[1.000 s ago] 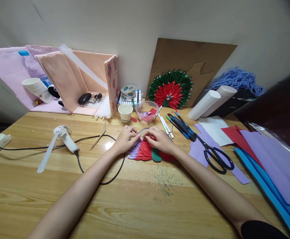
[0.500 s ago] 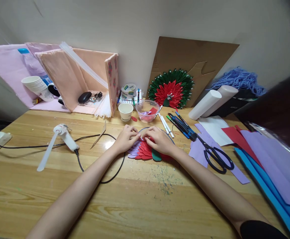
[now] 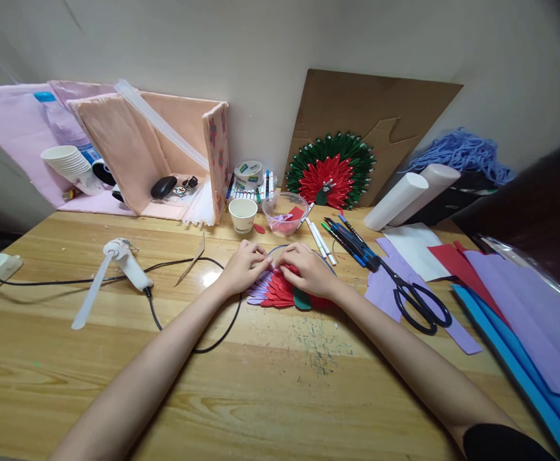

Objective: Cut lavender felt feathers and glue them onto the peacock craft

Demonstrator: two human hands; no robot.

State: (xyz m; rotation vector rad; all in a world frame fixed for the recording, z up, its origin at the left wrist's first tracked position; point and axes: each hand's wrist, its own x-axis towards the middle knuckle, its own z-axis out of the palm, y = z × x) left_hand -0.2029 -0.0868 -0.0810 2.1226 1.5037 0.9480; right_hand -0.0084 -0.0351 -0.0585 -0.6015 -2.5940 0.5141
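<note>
On the wooden table lies a fan of layered petals (image 3: 282,293), red in the middle and lilac at its left end, with a green piece (image 3: 302,299) at its front. My left hand (image 3: 245,267) rests over the lilac end, fingers bent and closed at the tips. Beside it, my right hand (image 3: 307,270) covers the red part with curled, closed fingers. The fingertips of both hands meet near the petals' upper edge; whatever they pinch there is hidden. Part of a thin rounded rim (image 3: 278,248) shows behind the hands.
A glue gun (image 3: 127,264) with a looping black cord lies left. Behind stand a paper cup (image 3: 242,216), a clear bowl (image 3: 285,221) with scraps and a finished red-green feathered piece (image 3: 330,173) against cardboard. Black scissors (image 3: 416,301), markers (image 3: 349,243) and coloured sheets lie right.
Hardly anything differs. Both hands stay at the same spot on the petals, with only a very slight shift of the right fingers.
</note>
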